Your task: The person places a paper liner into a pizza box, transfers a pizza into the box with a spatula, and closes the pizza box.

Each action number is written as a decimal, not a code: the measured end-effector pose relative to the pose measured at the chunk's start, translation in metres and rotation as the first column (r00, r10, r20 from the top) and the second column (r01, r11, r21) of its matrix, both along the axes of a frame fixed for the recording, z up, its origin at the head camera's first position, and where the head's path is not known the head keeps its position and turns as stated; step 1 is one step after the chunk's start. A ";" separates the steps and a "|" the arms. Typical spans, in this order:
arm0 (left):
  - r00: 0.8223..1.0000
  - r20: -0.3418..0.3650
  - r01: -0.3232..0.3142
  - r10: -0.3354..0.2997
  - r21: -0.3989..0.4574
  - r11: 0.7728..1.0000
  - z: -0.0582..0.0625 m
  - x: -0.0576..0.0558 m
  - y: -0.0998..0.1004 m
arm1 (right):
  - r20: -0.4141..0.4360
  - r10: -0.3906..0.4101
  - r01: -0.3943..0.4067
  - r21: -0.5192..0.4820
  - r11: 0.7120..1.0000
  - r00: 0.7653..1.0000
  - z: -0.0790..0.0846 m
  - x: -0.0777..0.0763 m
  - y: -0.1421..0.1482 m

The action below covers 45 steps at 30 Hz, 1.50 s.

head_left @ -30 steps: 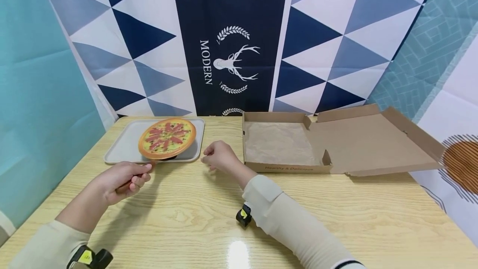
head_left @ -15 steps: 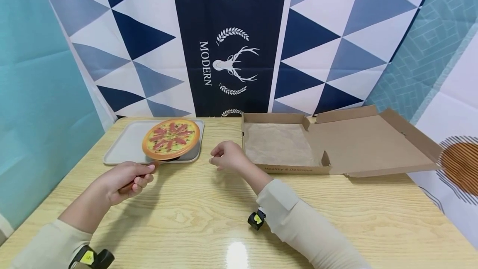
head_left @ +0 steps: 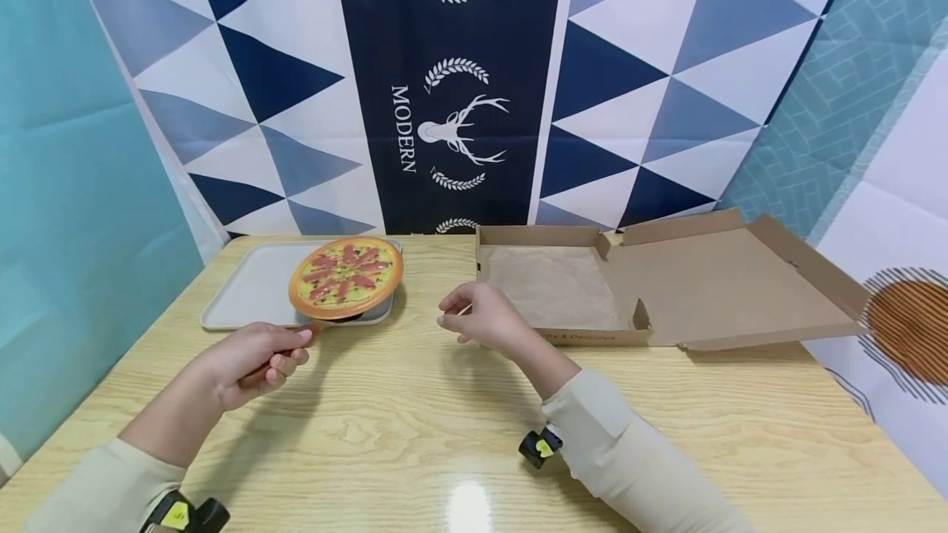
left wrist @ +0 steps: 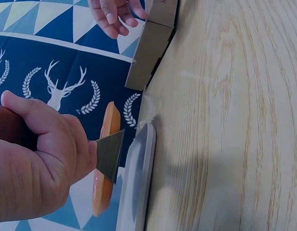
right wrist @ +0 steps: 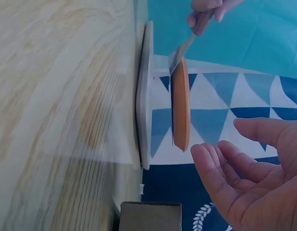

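My left hand (head_left: 255,364) grips the wooden handle of a pizza server (left wrist: 109,155), whose flat metal blade shows in the left wrist view. On that blade rests a round pizza (head_left: 346,276) with red strips on a yellow top, raised above the light grey tray (head_left: 240,290). Both wrist views show a gap between pizza and tray. My right hand (head_left: 485,317) hovers left of the cardboard pizza box (head_left: 607,337), holding nothing. Its fingers are loosely bent in the right wrist view, apart from the pizza's edge.
The box stands on the wooden table (head_left: 370,451) with its lid (head_left: 729,286) folded out to the right, and brown paper (head_left: 548,282) lines its base. A patterned cloth (head_left: 459,105) hangs behind the table.
The pizza on the server has shifted slightly right over the tray, along with my left hand. My right hand has moved right, toward the box's near left corner.
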<state>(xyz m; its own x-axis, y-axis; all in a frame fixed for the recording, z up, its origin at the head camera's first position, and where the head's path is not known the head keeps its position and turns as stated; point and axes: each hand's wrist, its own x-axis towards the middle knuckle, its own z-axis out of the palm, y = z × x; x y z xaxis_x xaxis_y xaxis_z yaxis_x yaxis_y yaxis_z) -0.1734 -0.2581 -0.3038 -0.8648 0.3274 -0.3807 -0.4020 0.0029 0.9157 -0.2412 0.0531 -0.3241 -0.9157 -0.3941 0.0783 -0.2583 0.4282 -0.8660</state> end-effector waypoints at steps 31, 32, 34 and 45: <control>0.995 -0.032 0.092 -0.093 -0.030 0.995 -0.002 0.004 0.021 | -0.054 -0.178 0.178 -0.018 0.984 0.982 -0.001 0.014 0.053; 0.995 -0.034 0.097 -0.098 -0.025 0.995 -0.002 0.004 0.022 | -0.068 -0.183 0.183 -0.009 0.983 0.981 -0.001 0.014 0.055; 0.995 -0.030 0.100 -0.100 -0.019 0.995 -0.001 0.005 0.023 | -0.090 -0.190 0.191 0.002 0.982 0.978 -0.001 0.014 0.059; 0.991 -0.037 0.130 -0.131 -0.034 0.991 0.003 0.009 0.031 | -0.138 -0.191 0.199 0.050 0.979 0.972 -0.001 0.014 0.083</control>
